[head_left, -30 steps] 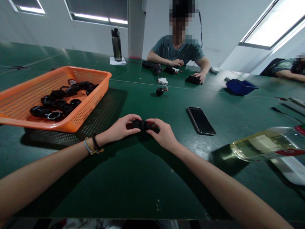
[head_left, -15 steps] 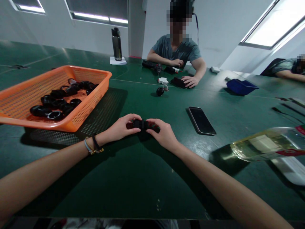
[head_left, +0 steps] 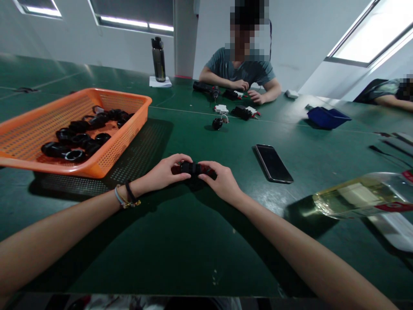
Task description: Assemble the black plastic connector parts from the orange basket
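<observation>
A small black part [head_left: 192,168] is held between my two hands, just above the green table [head_left: 193,241]. My left hand [head_left: 168,173] pinches its left end between thumb and fingers. On the other side, my right hand [head_left: 220,178] grips the right end in the same way. The part looks roughly cylindrical, with a band round its middle; its finer details are too dark to tell. To the left stands an orange basket [head_left: 102,165] with several glossy black ring-like parts [head_left: 75,138] in it.
A phone [head_left: 274,163] lies to the right, beyond it a bottle of yellowish liquid [head_left: 355,196] on its side. A round black part [head_left: 217,123] and a blue tray [head_left: 328,117] sit farther back. Across the table a person [head_left: 240,71] sits near black-and-white pieces [head_left: 244,112].
The other person's hand has drawn back from the black piece on the table, uncovering its white and red end. My hands have hardly moved.
</observation>
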{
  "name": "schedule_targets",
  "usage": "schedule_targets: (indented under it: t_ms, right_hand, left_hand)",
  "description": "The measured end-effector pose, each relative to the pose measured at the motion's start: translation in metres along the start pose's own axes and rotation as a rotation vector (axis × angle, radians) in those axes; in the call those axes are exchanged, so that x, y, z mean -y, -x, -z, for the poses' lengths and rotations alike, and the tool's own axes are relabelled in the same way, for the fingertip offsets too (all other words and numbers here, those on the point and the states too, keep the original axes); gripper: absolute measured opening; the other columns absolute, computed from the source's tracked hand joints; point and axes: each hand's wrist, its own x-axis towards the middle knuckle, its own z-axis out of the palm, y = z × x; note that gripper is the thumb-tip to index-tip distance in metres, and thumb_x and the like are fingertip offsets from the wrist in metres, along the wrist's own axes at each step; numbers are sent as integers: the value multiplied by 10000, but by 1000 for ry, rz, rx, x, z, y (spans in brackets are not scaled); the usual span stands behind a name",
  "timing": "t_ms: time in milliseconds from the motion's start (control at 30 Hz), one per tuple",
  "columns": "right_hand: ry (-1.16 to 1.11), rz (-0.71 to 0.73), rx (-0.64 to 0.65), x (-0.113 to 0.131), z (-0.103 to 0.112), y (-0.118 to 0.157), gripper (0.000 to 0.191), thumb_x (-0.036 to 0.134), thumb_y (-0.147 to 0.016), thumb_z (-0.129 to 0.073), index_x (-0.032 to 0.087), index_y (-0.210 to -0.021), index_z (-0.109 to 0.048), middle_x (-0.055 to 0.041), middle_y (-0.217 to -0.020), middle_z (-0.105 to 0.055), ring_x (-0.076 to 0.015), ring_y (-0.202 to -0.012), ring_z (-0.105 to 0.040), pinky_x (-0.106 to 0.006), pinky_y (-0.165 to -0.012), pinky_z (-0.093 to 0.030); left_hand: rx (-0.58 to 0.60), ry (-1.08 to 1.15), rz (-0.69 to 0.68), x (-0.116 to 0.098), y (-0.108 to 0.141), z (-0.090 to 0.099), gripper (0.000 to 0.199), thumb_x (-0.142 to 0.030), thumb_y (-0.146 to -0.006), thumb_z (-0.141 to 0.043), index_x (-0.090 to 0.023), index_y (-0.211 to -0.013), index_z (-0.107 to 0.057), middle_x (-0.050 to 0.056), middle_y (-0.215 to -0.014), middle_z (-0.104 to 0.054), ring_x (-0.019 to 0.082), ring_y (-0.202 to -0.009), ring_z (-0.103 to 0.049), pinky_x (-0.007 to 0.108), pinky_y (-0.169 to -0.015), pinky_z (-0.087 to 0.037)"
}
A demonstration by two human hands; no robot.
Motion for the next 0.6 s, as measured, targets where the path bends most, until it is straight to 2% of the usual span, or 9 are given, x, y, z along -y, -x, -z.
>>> schedule_targets:
  t_ms: [600]
  right_hand:
    - [28, -9, 2, 2, 0, -1, 256, 149, -752, -604, 189, -1004, -628, -37, -883, -674, -146, -776, -600, -304, -724, -484]
  left_hand:
    - [-1, -9, -5, 0, 0, 1, 334, -297, -704, -605, -174, -1005, -530, 48, -1022, -563, 160, -848, -573, 316, -756, -489]
